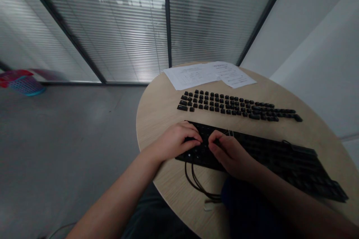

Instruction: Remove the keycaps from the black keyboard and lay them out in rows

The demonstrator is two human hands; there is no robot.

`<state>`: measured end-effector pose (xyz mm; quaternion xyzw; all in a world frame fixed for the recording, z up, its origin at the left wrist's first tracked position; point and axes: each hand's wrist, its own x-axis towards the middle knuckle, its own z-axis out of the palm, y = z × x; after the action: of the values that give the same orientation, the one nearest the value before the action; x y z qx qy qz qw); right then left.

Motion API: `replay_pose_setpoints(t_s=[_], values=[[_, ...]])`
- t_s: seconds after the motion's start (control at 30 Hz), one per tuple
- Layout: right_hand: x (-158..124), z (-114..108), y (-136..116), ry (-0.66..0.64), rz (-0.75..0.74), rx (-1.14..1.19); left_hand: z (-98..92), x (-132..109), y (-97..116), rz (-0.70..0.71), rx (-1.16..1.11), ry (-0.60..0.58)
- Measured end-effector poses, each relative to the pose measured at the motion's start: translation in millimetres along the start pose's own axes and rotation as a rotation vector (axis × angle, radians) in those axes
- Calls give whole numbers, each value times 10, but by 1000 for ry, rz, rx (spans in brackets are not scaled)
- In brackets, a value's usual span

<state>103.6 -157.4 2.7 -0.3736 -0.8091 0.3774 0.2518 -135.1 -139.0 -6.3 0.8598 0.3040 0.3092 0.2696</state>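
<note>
A black keyboard [213, 162] lies slantwise along the near side of the round table. Over its left part is my left hand [179, 140], thumb and fingers brought together at the keys; anything between the tips is too small to make out. My right hand [232, 155] is curled just to the right, thumb near the index finger, above the same keys. Thin wire loops [230, 133], like those of a wire keycap puller, stick out past its knuckles. Loose black keycaps [221, 105] stand in several rows beyond the keyboard.
Printed sheets [202, 73] lie at the far edge of the wooden table [151, 108]. A dark cable [196, 183] loops at the near edge. Glass panels with blinds [126, 37] stand behind, a white wall [316, 44] at right. A blue basket [26, 85] is on the floor.
</note>
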Motion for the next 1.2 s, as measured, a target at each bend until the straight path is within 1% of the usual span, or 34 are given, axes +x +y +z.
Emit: replay_pose_setpoints(t_s=[0.17, 0.27, 0.4, 0.5, 0.57, 0.67, 0.73, 0.9, 1.0, 1.2], values=[[-20, 35, -63, -24, -167, -184, 1, 0, -4, 8, 9, -9], [-31, 54, -50, -6, -222, -192, 2, -4, -8, 6, 15, -11], [-40, 41, -2, 82, -173, -88, -8, -4, 2, 4, 4, -15], [-49, 47, 46, 79, -123, 3, -20, 0, 18, 10, -16, -5], [-55, 70, 81, 97, -66, 118, -26, 4, 31, 19, -31, -4], [-56, 116, 120, 201, 19, 363, -29, 9, 48, 37, -49, -15], [-49, 138, 130, 232, 45, 436, -29, 9, 56, 43, -52, -14], [-17, 152, 126, 206, 67, 390, -33, -8, 62, 25, -57, 21], [-4, 148, 123, 198, 88, 325, -29, -12, 65, 31, -64, 20], [-3, 138, 109, 175, 36, 205, 8, 13, 106, 17, -19, 36]])
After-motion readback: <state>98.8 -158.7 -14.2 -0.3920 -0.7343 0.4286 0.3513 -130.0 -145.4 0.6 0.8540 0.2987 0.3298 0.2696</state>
